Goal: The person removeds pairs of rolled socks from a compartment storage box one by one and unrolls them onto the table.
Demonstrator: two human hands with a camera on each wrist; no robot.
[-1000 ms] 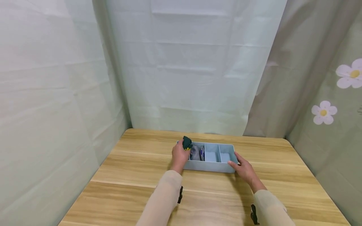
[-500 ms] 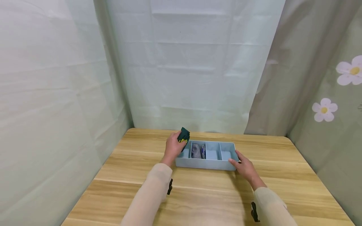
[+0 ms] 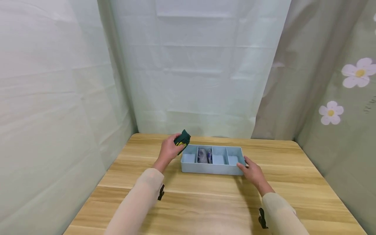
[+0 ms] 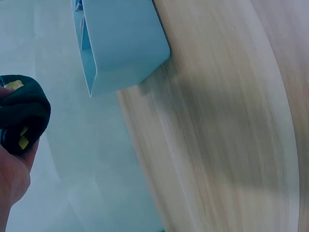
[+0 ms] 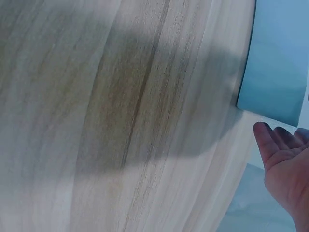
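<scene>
My left hand [image 3: 169, 148] holds a folded dark green sock [image 3: 182, 139] with yellow marks, in the air just left of a light blue divided box [image 3: 211, 168]. In the left wrist view the sock [image 4: 28, 108] appears as a soft roll between thumb and fingers. At the box's right end my right hand [image 3: 254, 173] grips the end wall, thumb at the front rim. A grey bundle of cloth [image 3: 202, 156], perhaps a sock, sits in the second compartment from the left, beside a thin purple-and-white folded item [image 3: 210, 156]. The leftmost and the two right compartments hold nothing.
The box stands toward the back of a wood-grain table [image 3: 205, 202]. Pale cloth [image 3: 194, 81] hangs behind the table and along its sides, with white flowers [image 3: 331, 113] printed on the right part.
My left hand has lifted the dark green sock out of the leftmost compartment and moved left, past the box's end. The right hand stays at the right end.
</scene>
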